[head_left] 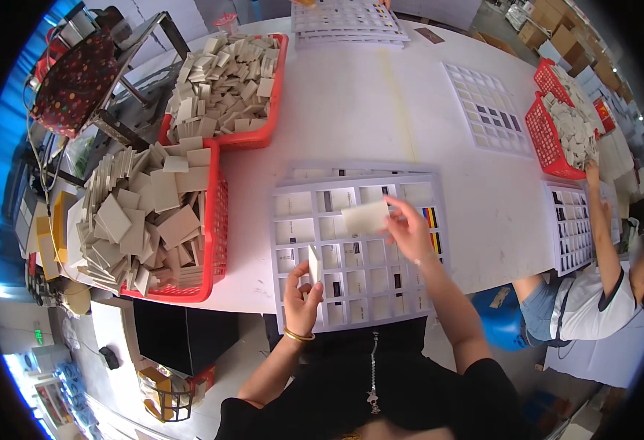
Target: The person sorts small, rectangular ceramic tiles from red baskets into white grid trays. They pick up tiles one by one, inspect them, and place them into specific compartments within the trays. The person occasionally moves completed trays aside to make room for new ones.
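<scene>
1. Nearest, the person's black top point(300, 396) is filling the space along the near side of the tray point(366, 321).
2. Left of the tray, a near basket point(216, 220) and a far basket point(279, 81) are standing, both brimming with pale tiles.
3. Well right of the tray, a third basket point(540, 139) and a fourth basket point(544, 78) are standing; a co-worker's hand point(592, 173) is reaching to the third.
4. Beyond the tray, a stack of trays point(351, 37) is lying; a loose tray point(464, 110) is lying beyond and to its right.
5. Over the tray's near-left part, the left hand point(301, 301) is pinching the left tile point(314, 264) between thumb and fingers.
6. Over the tray's middle, the right hand point(408, 231) is clamping the right tile point(362, 219) by one end, blocking some compartments.
7. The left tile is standing nearly edge-on, its long axis pointing away from the person; the right tile is pointing leftward, lying crosswise.
8. Two tiles are being held; four red baskets are showing; basketed tiles are overlapping too much for counting.
</scene>
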Available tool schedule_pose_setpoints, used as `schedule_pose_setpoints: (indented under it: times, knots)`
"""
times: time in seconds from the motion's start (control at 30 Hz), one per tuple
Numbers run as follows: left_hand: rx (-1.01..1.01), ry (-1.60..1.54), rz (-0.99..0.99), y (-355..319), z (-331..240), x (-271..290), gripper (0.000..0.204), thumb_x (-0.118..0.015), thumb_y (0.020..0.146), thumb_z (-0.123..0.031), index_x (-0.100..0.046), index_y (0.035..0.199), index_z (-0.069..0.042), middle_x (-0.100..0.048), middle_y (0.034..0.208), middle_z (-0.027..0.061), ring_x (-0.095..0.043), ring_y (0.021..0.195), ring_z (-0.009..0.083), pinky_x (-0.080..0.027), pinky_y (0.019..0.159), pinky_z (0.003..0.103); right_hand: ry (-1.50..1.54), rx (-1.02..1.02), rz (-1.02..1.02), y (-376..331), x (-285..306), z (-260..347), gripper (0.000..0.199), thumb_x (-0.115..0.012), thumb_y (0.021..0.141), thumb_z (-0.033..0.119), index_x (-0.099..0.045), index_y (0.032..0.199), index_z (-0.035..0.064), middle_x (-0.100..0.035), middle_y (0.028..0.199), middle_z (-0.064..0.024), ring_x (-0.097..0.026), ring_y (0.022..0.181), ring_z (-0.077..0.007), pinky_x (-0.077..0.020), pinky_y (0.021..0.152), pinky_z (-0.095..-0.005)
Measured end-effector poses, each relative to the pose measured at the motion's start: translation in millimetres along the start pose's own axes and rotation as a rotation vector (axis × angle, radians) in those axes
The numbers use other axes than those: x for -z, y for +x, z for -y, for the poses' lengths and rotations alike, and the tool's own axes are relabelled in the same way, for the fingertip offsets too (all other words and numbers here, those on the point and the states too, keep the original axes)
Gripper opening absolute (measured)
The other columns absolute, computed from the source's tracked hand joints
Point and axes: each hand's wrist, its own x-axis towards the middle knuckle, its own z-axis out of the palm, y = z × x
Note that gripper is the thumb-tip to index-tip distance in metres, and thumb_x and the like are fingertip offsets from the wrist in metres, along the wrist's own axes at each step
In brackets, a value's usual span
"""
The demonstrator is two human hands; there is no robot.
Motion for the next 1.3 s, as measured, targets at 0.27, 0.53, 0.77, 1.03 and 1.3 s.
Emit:
schedule_pose_setpoints:
  times: [0.27, 0.53, 0.77, 1.03, 1.3]
  knots:
    - [-0.076, 0.098, -0.037, 5, -2, 7, 0.05, -0.067, 0.078, -0.003, -0.047, 0.123, 0.005, -0.052, 0.121, 0.0127, -0.058, 0.079, 0.0132, -0.048, 0.064, 0.023, -0.36, 0.103, -0.013, 96, -45, -56, 0.034, -0.066, 0.078, 0.014, -0.058, 0.111, 0.0115, -0.065, 0.071, -0.0042, -0.063, 0.066, -0.0155, -0.0487, 0.06, -0.0305]
    - [-0.064, 0.165, -0.077, 3, 14, 19, 0.048, -0.068, 0.077, -0.002, -0.048, 0.121, 0.005, -0.052, 0.121, 0.0127, -0.058, 0.082, 0.0126, -0.049, 0.064, 0.024, -0.803, 0.166, 0.027, 95, -47, -48, 0.034, -0.063, 0.074, 0.016, -0.06, 0.108, 0.0153, -0.065, 0.099, -0.0074, -0.06, 0.094, -0.0249, -0.0486, 0.076, -0.0392]
    - [-0.099, 0.192, -0.014, 14, 2, 4, 0.05, -0.069, 0.076, -0.002, -0.049, 0.121, 0.003, -0.053, 0.119, 0.0127, -0.057, 0.082, 0.0132, -0.049, 0.064, 0.024, -1.031, 0.637, 0.302, 90, -70, -58, 0.032, -0.056, 0.085, 0.026, -0.059, 0.114, 0.0126, -0.052, 0.131, -0.0031, -0.044, 0.124, -0.0212, -0.03, 0.104, -0.0502]
    - [-0.24, 0.379, -0.03, 33, -2, 4, 0.048, -0.071, 0.074, -0.005, -0.052, 0.117, 0.0, -0.054, 0.114, 0.0131, -0.057, 0.079, 0.0166, -0.048, 0.061, 0.025, -1.198, 0.613, 0.398, 82, -72, -43, 0.027, -0.05, 0.088, 0.021, -0.061, 0.111, 0.0131, -0.057, 0.124, -0.0055, -0.049, 0.119, -0.0196, -0.0264, 0.107, -0.0493]
    - [-0.476, 1.145, 0.087, 81, -20, -7, 0.051, -0.073, 0.072, -0.02, -0.051, 0.118, -0.012, -0.054, 0.119, 0.0057, -0.06, 0.097, 0.0298, -0.052, 0.072, 0.039, -0.357, 0.518, -0.117, 64, -35, -15, 0.019, -0.057, 0.087, 0.01, -0.061, 0.105, 0.0058, -0.066, 0.092, -0.0105, -0.064, 0.086, -0.025, -0.0494, 0.077, -0.0347]
